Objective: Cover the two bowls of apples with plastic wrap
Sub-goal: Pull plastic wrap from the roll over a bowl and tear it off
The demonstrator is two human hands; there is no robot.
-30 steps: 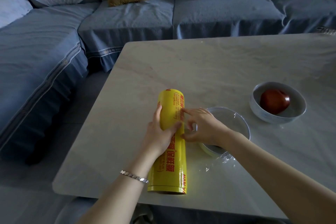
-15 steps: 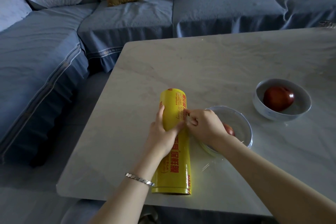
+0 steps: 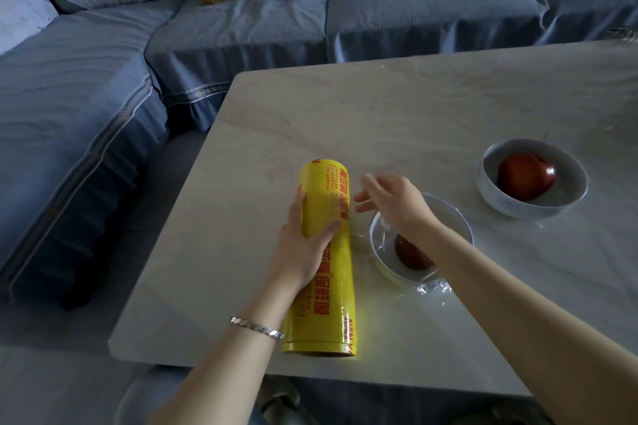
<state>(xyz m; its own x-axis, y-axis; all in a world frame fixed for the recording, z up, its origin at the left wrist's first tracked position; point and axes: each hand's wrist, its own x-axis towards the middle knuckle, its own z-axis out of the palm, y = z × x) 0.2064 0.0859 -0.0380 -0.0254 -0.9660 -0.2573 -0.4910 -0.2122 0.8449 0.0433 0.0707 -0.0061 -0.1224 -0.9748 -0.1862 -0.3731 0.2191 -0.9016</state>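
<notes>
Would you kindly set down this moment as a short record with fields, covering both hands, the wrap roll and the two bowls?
left hand: grips the yellow wrap roll, which lies flat on the table
right hand: fingers loosely spread, blurred, raised beside the roll and over the near bowl
near bowl: holds an apple; clear film over it, crumpled film at its front
far bowl: holds a second apple; cannot tell whether it is wrapped
</notes>
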